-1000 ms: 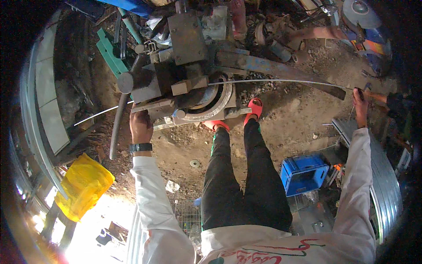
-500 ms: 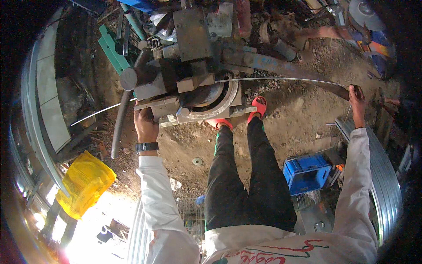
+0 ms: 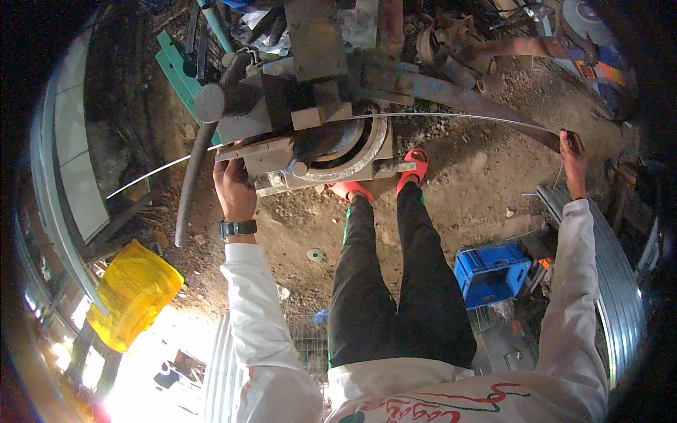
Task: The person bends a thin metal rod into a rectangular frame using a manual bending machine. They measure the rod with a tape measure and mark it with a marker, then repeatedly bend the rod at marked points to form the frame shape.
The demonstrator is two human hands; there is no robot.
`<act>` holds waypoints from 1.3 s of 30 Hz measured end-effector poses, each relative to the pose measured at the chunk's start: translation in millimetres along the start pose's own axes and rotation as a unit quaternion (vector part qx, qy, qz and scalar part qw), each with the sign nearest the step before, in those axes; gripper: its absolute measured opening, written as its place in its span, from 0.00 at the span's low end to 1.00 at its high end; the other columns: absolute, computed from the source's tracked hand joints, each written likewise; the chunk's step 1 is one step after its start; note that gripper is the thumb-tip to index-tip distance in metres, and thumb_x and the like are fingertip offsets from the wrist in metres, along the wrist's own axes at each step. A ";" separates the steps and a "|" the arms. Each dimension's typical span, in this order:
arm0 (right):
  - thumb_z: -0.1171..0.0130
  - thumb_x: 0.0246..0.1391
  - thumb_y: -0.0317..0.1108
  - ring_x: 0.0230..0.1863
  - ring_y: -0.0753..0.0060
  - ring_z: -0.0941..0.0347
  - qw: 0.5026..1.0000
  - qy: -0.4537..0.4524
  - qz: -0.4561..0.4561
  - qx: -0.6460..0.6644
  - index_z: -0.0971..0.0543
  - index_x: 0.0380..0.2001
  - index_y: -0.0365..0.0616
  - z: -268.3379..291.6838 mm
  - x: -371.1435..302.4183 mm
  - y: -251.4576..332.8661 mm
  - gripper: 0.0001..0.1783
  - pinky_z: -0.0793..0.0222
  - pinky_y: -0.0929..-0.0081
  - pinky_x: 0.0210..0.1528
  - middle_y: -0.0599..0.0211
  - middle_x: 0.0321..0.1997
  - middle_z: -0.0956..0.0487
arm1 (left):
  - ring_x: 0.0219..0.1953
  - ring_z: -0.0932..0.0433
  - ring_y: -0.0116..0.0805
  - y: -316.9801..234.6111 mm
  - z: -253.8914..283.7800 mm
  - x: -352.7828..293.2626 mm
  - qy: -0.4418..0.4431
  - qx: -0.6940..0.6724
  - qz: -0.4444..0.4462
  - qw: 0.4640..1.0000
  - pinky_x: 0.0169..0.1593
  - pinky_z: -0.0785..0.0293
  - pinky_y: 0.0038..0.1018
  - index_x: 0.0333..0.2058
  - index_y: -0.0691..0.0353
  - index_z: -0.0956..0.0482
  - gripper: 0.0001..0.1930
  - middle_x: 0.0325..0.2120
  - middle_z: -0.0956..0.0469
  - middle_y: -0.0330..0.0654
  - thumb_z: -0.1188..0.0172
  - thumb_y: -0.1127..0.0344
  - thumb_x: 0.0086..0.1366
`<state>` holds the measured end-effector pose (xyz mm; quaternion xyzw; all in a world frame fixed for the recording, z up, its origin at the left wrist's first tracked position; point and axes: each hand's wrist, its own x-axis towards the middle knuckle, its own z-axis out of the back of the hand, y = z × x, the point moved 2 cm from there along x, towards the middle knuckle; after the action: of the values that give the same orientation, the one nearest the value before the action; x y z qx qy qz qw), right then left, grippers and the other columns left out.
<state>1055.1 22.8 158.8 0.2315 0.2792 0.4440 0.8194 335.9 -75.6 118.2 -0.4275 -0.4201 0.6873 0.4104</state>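
Observation:
A long thin metal rod (image 3: 444, 115) runs through the jaws of a heavy bench vise (image 3: 261, 155) and bows slightly. My right hand (image 3: 572, 151) is closed round the rod far out on the right; a thin length hangs below that hand. At the vise's left end, my left hand (image 3: 236, 187) is raised with curled fingers against the jaw, where the rod comes out. Its fingertips are partly hidden by the jaw, and they seem to pinch the rod. Beyond them the rod's free end (image 3: 127, 185) sticks out to the left, past the vise's handle bar (image 3: 189, 190).
A yellow sack (image 3: 134, 292) lies at left, near a white panel (image 3: 74, 141). On the right are a blue crate (image 3: 486, 261) and corrugated metal sheets (image 3: 613, 282). Scrap metal parts and a grinding wheel (image 3: 585, 21) fill the far side. My feet stand close under the vise.
The vise and the rod sit a little higher in the picture, as the view has shifted. My left hand has shifted slightly down the vise's edge, showing more fingers. My right hand keeps its hold.

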 end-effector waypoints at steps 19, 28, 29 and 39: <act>0.37 0.54 0.60 0.23 0.85 0.39 0.999 0.047 -0.012 0.002 0.24 0.31 0.50 3.2 8.6 -12.8 0.24 0.45 0.82 0.24 0.82 0.23 0.32 | 0.49 0.24 0.34 -24.7 -12.7 -1.1 -0.039 -0.050 0.015 0.998 0.53 0.29 0.27 0.53 0.65 0.24 0.16 0.47 0.24 0.45 0.51 0.74 0.68; 0.38 0.58 0.54 0.21 0.91 0.44 1.000 0.021 0.004 0.007 0.27 0.27 0.53 -2.9 5.1 -8.0 0.18 0.52 0.85 0.23 0.87 0.22 0.34 | 0.46 0.24 0.29 -18.3 -15.0 0.4 -0.045 -0.152 0.031 0.987 0.50 0.30 0.24 0.50 0.65 0.23 0.14 0.44 0.22 0.42 0.48 0.64 0.70; 0.38 0.58 0.53 0.21 0.91 0.44 1.000 0.015 -0.003 0.007 0.26 0.28 0.53 -1.6 5.6 -10.2 0.18 0.52 0.85 0.23 0.87 0.22 0.34 | 0.46 0.24 0.29 -17.5 -15.4 0.9 -0.041 -0.152 0.028 0.987 0.50 0.30 0.24 0.50 0.65 0.23 0.15 0.44 0.22 0.42 0.48 0.64 0.70; 0.39 0.58 0.56 0.20 0.89 0.45 1.000 0.006 0.006 0.022 0.27 0.27 0.53 -9.4 3.1 -6.3 0.19 0.53 0.83 0.22 0.87 0.21 0.36 | 0.47 0.24 0.38 -32.3 -3.5 -12.3 -0.163 -0.151 0.104 0.969 0.55 0.30 0.32 0.57 0.65 0.30 0.18 0.49 0.25 0.45 0.50 0.65 0.71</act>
<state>1054.1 23.5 147.1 0.2486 0.2926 0.4441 0.8095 349.5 -76.2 150.1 -0.4083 -0.5333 0.7152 0.1933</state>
